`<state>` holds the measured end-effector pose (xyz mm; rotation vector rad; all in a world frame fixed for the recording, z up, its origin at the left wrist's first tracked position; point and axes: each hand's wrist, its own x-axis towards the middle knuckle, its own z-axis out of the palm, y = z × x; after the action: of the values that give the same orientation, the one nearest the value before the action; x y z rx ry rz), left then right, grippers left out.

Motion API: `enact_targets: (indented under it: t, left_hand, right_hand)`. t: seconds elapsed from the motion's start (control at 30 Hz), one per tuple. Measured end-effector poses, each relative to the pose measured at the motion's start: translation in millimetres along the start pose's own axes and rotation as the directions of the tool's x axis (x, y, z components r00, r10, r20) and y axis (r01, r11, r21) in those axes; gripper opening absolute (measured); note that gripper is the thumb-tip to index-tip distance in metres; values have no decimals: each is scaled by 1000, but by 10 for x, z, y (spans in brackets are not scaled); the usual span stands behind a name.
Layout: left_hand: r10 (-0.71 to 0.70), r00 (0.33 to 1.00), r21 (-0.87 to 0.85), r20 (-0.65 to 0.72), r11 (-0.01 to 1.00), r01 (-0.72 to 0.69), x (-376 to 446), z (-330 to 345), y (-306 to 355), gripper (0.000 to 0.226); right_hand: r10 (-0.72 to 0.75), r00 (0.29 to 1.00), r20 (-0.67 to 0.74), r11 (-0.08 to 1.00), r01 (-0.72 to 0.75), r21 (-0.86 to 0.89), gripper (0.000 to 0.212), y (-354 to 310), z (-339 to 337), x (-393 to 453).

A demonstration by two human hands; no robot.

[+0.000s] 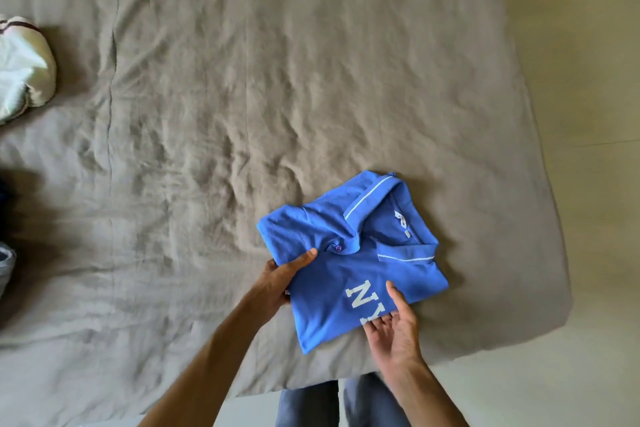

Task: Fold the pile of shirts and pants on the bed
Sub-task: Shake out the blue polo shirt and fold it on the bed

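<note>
A folded blue polo shirt (332, 274) with white "NY" lettering lies near the bed's (242, 80) front right corner. The left hand (277, 279) pinches its left edge, thumb on top. The right hand (393, 326) rests open-fingered on its lower right edge. A pale garment (24, 69) lies far left.

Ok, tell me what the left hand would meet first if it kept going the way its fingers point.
The left hand already grips the edge of the folded blue shirt, thumb on top. Straight on, up and to the right, it would likely slide over the shirt to the purple button, then the collar.
</note>
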<state>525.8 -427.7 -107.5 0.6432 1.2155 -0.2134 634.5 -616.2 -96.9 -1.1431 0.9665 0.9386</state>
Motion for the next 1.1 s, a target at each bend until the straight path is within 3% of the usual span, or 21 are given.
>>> enact_targets:
  t: [0.1,0.2,0.3,0.4,0.47,0.53,0.63,0.7,0.8,0.93,1.1]
  left_hand:
    - [-4,1000,-31,14,1000,4,92,33,-24,53]
    - [6,997,-122,75,992,3,127,101,-103,49]
    - [28,1000,-193,-1,981,-28,36,248,-233,47]
    - [43,999,-321,8,946,-39,-154,408,-396,41]
    - [26,999,-355,27,935,-15,-320,513,-528,37]
    - [26,1000,-390,7,921,-21,-459,589,-696,36]
    - [28,998,-414,-48,909,-46,-585,607,-1027,38]
    - [-9,996,-394,-89,919,-27,-615,578,-1276,39]
    - [-58,993,-362,-101,932,18,-664,537,-1573,38]
    - [-72,997,-268,-15,961,65,-764,398,-1628,53]
    - [-92,996,-476,-14,876,74,-649,-199,-1500,90]
  right_hand:
    - [-10,980,197,1000,13,-17,44,-43,80,150]
    - [1,960,280,1000,6,-23,46,-84,141,240]
    - [-69,969,238,998,70,5,46,-59,117,233]
    - [-153,988,0,988,153,29,42,6,81,113]
    - [-131,988,-82,988,137,74,50,70,-53,-3]
    - [-19,998,-55,992,25,121,60,143,-247,-118]
    - [89,990,110,989,-101,107,70,178,-553,-150]
    - [124,973,194,988,-140,69,74,117,-654,-175]
    - [179,945,274,981,-151,-121,54,40,-687,-199]
    - [209,952,225,928,-120,-352,47,-46,-691,-234]
    - [236,935,263,906,-114,-408,41,-201,-752,-302]
